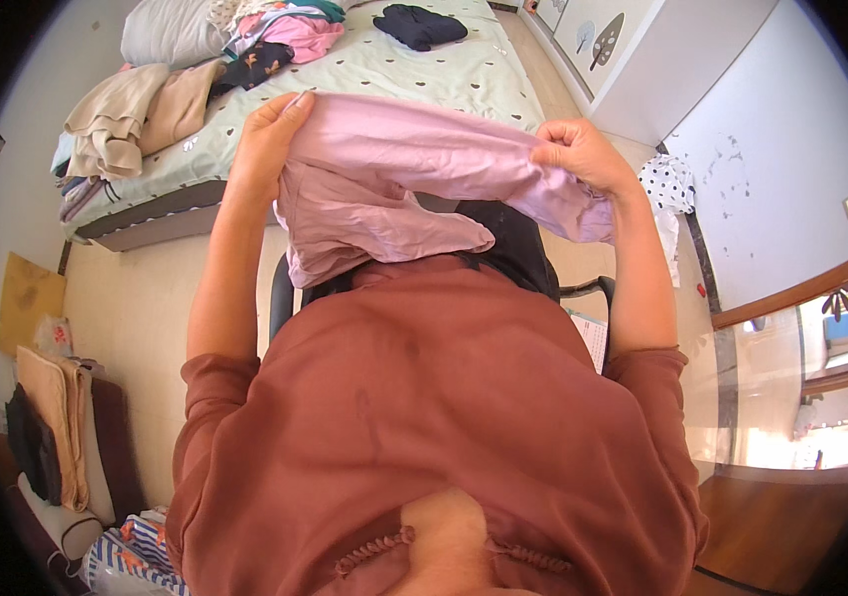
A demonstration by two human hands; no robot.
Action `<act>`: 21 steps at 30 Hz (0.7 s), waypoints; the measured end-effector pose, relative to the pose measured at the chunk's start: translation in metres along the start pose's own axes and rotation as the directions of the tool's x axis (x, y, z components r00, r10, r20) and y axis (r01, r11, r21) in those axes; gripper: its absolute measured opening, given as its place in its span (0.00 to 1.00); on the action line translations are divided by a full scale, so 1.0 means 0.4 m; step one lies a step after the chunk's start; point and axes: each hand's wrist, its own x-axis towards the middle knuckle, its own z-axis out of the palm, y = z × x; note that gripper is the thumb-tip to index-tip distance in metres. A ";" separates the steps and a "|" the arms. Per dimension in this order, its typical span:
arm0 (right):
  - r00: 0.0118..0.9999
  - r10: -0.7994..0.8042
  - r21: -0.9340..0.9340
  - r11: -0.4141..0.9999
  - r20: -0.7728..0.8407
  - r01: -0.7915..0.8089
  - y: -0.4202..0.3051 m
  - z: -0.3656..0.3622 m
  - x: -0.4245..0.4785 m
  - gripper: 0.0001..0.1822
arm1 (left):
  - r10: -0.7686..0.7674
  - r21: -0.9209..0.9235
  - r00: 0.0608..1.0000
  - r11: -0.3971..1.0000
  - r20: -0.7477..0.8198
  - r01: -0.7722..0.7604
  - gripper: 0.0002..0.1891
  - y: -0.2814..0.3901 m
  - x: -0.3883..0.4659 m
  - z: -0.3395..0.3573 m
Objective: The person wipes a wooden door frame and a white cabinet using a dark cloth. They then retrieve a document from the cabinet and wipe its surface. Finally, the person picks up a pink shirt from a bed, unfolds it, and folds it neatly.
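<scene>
A pink cloth garment (409, 153) is stretched sideways between my two hands, above my lap. My left hand (275, 127) grips its upper corner at the left, thumb on top. My right hand (580, 153) pinches the cloth further right, where it bunches near my wrist. The lower part of the garment hangs loose in folds over my lap, and one narrow end points right. Which kind of garment it is, I cannot tell.
Ahead stands a bed (424, 82) with a folded dark garment (420, 27), a clothes heap (297, 37) and beige garments (115, 119). Chair armrests (591, 287) flank me. Polka-dot cloth (666, 182) lies by the right wall; folded textiles (59, 425) stand at the left.
</scene>
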 end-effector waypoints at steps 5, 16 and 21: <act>0.999 0.031 -0.552 0.834 0.025 -0.012 0.029 0.042 -0.019 0.12 | -0.031 -0.063 0.999 0.998 -0.044 0.028 0.10 -0.012 -0.008 -0.026; 0.942 -0.002 -0.047 0.999 -0.336 -0.014 0.206 -0.140 -0.045 0.09 | 0.001 0.662 0.999 0.749 -0.037 0.023 0.12 -0.105 0.078 -0.261; 0.964 -0.192 -0.370 0.922 -0.182 0.114 -0.030 -0.022 0.028 0.08 | 0.281 0.753 0.915 0.523 0.289 -0.399 0.23 -0.008 0.074 -0.027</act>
